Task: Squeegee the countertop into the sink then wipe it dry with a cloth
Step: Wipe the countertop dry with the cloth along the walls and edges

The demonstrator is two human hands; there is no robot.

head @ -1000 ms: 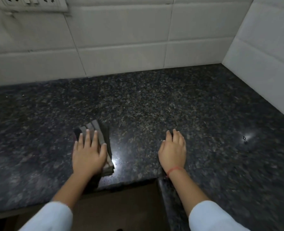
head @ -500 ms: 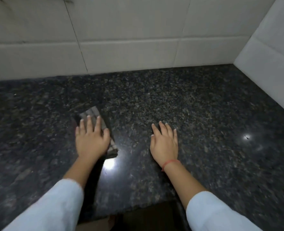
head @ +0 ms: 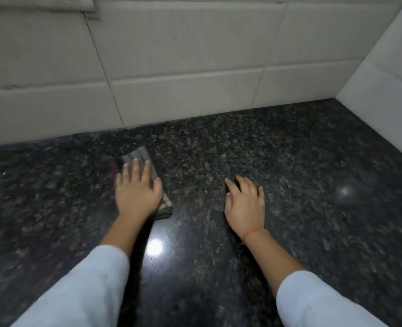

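Cloth (head: pixel 138 156), folded into a thick pad with grey and pale stripes, lies flat on the dark speckled worktop (head: pixel 289 161). It sits in front of the tiled back wall (head: pixel 183 67) and apart from it, with a strip of bare stone between its far edge and the foot of that wall. The left hand (head: pixel 136 194) lies palm down on top of the cloth, its fingers straight, a little spread and pointing toward the back wall. It covers most of the pad, so only the end nearest the back wall and one corner beside the thumb show. Nothing is curled round or pinched; the hand presses flat. The right hand (head: pixel 244 204) is farther along toward the right end of the back wall and slightly farther out from it than the left hand, on bare stone. It is palm down, with the fingers straight and fanned and holding nothing. Whether its palm bears on the worktop cannot be told. A thin red thread (head: pixel 253 232) circles its wrist. Pale blue sleeves (head: pixel 84 286) cover both forearms partway. A side wall (head: pixel 384 79) of the same pale tiles meets the back wall at its right end and closes the corner. One bright reflection (head: pixel 154 247) shines on the stone farther out from the back wall than the cloth, beside the left forearm. A fainter glint (head: pixel 346 191) shows about as far out from the back wall as the right hand, toward the side wall. The stone toward the edges of the view is smeared by blur.
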